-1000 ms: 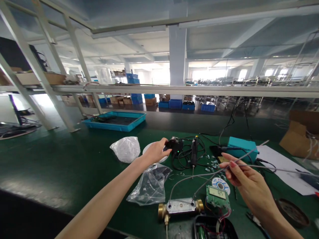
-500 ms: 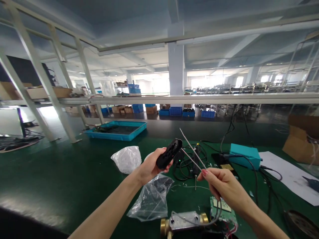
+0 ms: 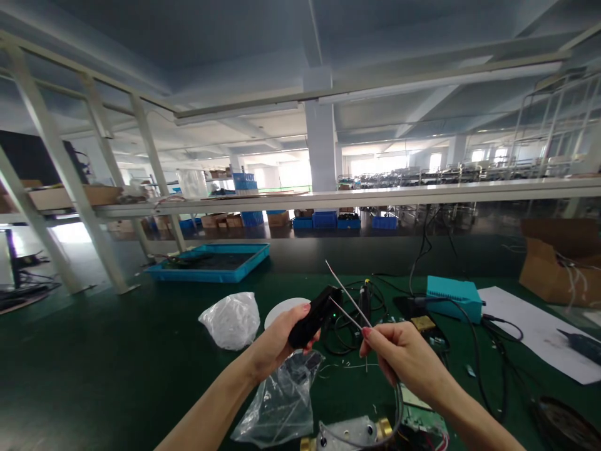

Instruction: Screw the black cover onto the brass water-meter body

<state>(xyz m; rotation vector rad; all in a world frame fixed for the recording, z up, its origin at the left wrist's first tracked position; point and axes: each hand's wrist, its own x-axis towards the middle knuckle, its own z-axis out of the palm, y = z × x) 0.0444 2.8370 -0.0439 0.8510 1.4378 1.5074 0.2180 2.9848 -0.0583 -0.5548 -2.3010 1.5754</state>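
My left hand [image 3: 275,341] is closed around a black handheld tool [image 3: 313,317], held tilted above the green bench. My right hand [image 3: 399,354] pinches two thin grey wires [image 3: 345,299] whose free ends point up and left, right beside the tool's tip. The wires loop down to a brass-ended metal fitting [image 3: 350,433] at the bottom edge. A small circuit board [image 3: 422,419] lies to the right of the fitting, partly hidden by my right forearm.
A clear plastic bag [image 3: 282,401] lies under my hands, a crumpled white bag [image 3: 230,319] and a white disc [image 3: 282,310] beyond it. A teal box [image 3: 448,297] with black cables, white paper [image 3: 530,329], a cardboard box [image 3: 556,260] and a blue tray [image 3: 211,260] stand further back.
My left hand has lifted the black tool from the cable pile. My right hand has brought the wire ends up and left to meet it. The view has tilted up.
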